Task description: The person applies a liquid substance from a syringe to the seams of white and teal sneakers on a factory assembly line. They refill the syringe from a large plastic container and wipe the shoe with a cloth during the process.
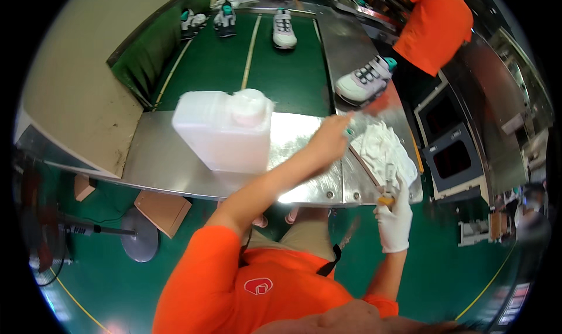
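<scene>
Jug (221, 132), translucent white, capped, upright on metal bench (155, 152), centre-left of frame; contents indistinct. Shoe (364, 83), pale with teal heel lining, upper right of centre; toe toward lower left, long axis diagonal. Left hand (328, 140), bare, below shoe; grip cannot be told. Right hand (394, 221), white-gloved, lower right of centre: fingers around small clear-and-yellow item (386, 200), long axis near vertical, by white cloth (381, 144).
</scene>
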The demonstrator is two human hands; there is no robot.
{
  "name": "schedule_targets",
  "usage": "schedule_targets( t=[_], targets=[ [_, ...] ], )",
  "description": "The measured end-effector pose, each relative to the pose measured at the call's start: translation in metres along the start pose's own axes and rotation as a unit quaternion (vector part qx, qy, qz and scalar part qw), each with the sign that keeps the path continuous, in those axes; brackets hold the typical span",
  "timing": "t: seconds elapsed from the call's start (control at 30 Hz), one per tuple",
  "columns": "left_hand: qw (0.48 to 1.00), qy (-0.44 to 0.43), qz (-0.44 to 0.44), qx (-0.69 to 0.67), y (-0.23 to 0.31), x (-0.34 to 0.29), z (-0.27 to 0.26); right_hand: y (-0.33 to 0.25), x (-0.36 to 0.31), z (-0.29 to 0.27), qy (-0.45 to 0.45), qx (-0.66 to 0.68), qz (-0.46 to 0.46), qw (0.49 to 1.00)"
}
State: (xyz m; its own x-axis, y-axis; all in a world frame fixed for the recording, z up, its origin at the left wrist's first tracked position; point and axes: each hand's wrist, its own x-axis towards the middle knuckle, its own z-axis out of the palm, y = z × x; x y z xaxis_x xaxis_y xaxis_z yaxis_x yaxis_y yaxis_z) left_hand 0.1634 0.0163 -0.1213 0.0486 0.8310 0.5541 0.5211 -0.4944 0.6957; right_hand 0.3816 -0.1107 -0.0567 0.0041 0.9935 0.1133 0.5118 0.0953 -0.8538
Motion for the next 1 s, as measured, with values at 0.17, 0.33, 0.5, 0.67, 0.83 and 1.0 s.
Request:
schedule_targets(
  t=[0.17, 0.33, 0.5, 0.67, 0.83, 1.0],
  targets=[
    [0.965, -0.004, 0.264, 0.003, 0.09, -0.054, -0.097, -0.009, 0.027, -0.02, 0.021, -0.085, -0.207, 0.974],
    [0.949, 0.083, 0.297, 0.068, 0.116, -0.099, -0.206, -0.114, 0.057, -0.002, -0.076, -0.104, -0.288, 0.949],
    [0.952, 0.169, 0.236, 0.098, 0.087, -0.138, -0.271, -0.223, 0.069, 0.026, -0.131, -0.289, -0.515, 0.796],
    [0.952, 0.273, 0.083, 0.111, 0.062, -0.124, -0.279, -0.262, 0.08, 0.049, -0.044, -0.431, -0.58, 0.69],
    [0.98, 0.179, -0.045, -0.07, 0.034, -0.111, -0.264, -0.286, 0.078, 0.052, -0.084, -0.493, -0.594, 0.63],
    [0.97, 0.13, -0.105, -0.177, 0.037, -0.103, -0.255, -0.291, 0.078, 0.06, -0.065, -0.527, -0.625, 0.572]
  ],
)
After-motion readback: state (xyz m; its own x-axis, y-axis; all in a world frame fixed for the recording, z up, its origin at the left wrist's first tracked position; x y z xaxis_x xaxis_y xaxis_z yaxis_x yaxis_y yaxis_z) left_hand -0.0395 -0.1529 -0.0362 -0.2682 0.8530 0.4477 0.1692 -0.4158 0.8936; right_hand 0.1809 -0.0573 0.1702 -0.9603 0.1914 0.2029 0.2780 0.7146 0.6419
